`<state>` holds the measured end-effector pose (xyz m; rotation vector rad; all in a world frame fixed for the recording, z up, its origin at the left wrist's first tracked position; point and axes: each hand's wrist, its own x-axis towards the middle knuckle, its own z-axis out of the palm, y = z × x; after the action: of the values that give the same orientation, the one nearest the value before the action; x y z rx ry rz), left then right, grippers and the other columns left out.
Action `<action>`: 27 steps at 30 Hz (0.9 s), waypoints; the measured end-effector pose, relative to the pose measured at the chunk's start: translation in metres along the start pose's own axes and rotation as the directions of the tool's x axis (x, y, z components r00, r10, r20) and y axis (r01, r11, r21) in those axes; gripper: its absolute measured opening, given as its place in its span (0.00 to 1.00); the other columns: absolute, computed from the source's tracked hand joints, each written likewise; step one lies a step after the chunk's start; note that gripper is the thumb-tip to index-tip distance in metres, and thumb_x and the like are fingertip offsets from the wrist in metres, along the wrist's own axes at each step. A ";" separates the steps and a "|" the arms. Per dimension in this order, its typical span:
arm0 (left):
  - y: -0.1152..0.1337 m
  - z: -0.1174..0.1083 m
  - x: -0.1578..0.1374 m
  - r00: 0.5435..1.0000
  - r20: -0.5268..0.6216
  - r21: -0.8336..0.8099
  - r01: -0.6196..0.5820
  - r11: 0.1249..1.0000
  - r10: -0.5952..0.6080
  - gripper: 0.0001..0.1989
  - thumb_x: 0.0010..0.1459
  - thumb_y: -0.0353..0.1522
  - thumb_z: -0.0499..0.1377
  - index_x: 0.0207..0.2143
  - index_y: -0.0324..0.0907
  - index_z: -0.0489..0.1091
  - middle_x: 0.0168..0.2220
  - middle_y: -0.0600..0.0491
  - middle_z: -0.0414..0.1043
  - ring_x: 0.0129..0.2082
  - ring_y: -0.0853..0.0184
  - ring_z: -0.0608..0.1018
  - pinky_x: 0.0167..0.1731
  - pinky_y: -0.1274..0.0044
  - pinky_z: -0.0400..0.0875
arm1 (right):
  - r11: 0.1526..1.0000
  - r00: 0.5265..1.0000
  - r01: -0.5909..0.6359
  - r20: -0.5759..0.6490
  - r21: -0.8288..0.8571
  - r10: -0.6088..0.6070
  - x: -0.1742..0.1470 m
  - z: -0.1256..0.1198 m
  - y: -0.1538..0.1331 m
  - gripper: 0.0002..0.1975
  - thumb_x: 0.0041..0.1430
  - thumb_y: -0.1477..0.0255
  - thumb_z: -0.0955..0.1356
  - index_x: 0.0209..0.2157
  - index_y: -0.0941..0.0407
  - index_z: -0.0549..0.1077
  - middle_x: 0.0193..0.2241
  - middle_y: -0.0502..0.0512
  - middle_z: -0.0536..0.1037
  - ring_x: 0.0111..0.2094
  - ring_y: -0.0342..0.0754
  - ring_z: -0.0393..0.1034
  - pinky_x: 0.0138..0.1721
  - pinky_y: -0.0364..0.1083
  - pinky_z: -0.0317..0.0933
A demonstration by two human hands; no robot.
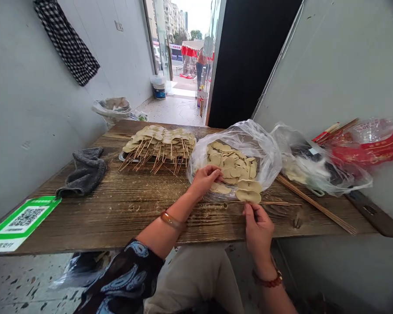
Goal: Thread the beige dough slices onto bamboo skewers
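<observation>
While the right hand (258, 224) pinches the lower end of a pair of tan slices (249, 196), one above the other, the left hand (208, 178) is at the near left of the open plastic bag (270, 152), fingers curled in over the loose slices (237, 165). Can't tell if the left has a piece between its fingertips. Stick through the held pair hardly shows, presumably there.

Main risk: tearing. Slices look thin and floppy, so a push too near an edge could split one. Fingertip prick also possible if a left finger sits behind a slice when the point comes through. Weak pinch on the right: pair could swivel or slide down.

Bag film is slack and crumpled; a wrist could snag it and drag slices onto the counter (144, 213). Loose sticks (281, 203) lie just beyond the right hand, unsecured; forearm bump could roll them, maybe the longer bundle (317, 205) too. Skewered pile (160, 139) overhangs its tray (120, 155), left of the bag, stick ends jutting toward the person; a sleeve catching those could pull the stack down.
</observation>
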<state>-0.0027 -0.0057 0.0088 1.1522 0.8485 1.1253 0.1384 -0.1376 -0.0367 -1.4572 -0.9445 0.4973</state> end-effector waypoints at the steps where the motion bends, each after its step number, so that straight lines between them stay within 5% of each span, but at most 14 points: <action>1: -0.003 -0.001 0.002 1.000 -0.016 0.029 -0.006 1.000 0.007 0.13 0.49 0.37 0.61 0.33 0.36 0.69 0.29 0.51 0.74 0.26 0.71 0.75 0.31 0.78 0.68 | 1.000 1.000 0.003 -0.010 0.006 -0.003 0.000 0.000 0.000 0.16 0.56 0.61 0.66 0.34 0.60 0.74 0.25 0.51 0.71 0.26 0.44 0.64 0.30 0.42 0.58; 6: -0.011 -0.001 0.011 0.995 0.017 0.393 -0.093 0.915 0.094 0.08 0.51 0.33 0.57 0.33 0.37 0.70 0.25 0.53 0.72 0.25 0.71 0.72 0.30 0.78 0.66 | 0.997 0.997 0.077 0.022 -0.026 -0.077 0.000 0.000 -0.003 0.15 0.57 0.61 0.65 0.33 0.60 0.74 0.24 0.51 0.71 0.26 0.44 0.64 0.30 0.42 0.58; 11: -0.003 0.008 0.024 0.967 0.129 0.846 -0.224 0.484 0.221 0.10 0.51 0.31 0.56 0.36 0.38 0.73 0.32 0.49 0.72 0.32 0.66 0.72 0.35 0.75 0.65 | 0.991 0.991 0.128 0.046 -0.047 -0.126 0.002 -0.001 -0.005 0.15 0.58 0.61 0.64 0.31 0.59 0.74 0.23 0.51 0.72 0.25 0.45 0.64 0.29 0.42 0.59; 14: 0.000 0.016 0.032 0.964 0.164 0.934 -0.220 0.280 0.210 0.11 0.52 0.32 0.56 0.38 0.39 0.73 0.37 0.46 0.71 0.37 0.62 0.72 0.37 0.73 0.64 | 0.987 0.988 0.145 0.059 -0.062 -0.142 0.002 -0.001 -0.005 0.15 0.58 0.62 0.64 0.32 0.59 0.74 0.24 0.52 0.73 0.26 0.45 0.65 0.30 0.43 0.59; 17: -0.001 0.023 0.037 0.965 0.176 0.963 -0.210 0.168 0.197 0.09 0.52 0.32 0.57 0.35 0.40 0.73 0.38 0.45 0.69 0.41 0.60 0.71 0.40 0.72 0.64 | 0.984 0.986 0.162 0.061 -0.072 -0.158 0.003 0.000 -0.007 0.14 0.59 0.63 0.63 0.32 0.59 0.75 0.26 0.53 0.75 0.27 0.45 0.66 0.30 0.43 0.60; 23: -0.007 0.031 0.033 0.927 0.243 0.950 -0.287 0.122 0.284 0.06 0.52 0.28 0.54 0.32 0.41 0.70 0.37 0.47 0.68 0.40 0.62 0.70 0.41 0.72 0.63 | 0.980 0.981 0.187 0.057 -0.064 -0.183 0.003 0.000 -0.011 0.14 0.59 0.63 0.63 0.32 0.59 0.75 0.27 0.54 0.76 0.28 0.46 0.67 0.32 0.44 0.60; 27: -0.009 0.022 0.034 0.932 0.210 0.894 -0.305 0.327 0.296 0.02 0.48 0.26 0.56 0.26 0.40 0.67 0.28 0.52 0.68 0.33 0.67 0.70 0.35 0.75 0.63 | 0.981 0.981 0.188 0.068 -0.054 -0.184 0.003 0.000 -0.012 0.14 0.59 0.64 0.63 0.31 0.58 0.75 0.27 0.55 0.76 0.28 0.46 0.67 0.32 0.43 0.60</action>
<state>0.0285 0.0218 0.0063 2.3579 1.3705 0.8865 0.1374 -0.1367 -0.0247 -1.3974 -1.1419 0.3809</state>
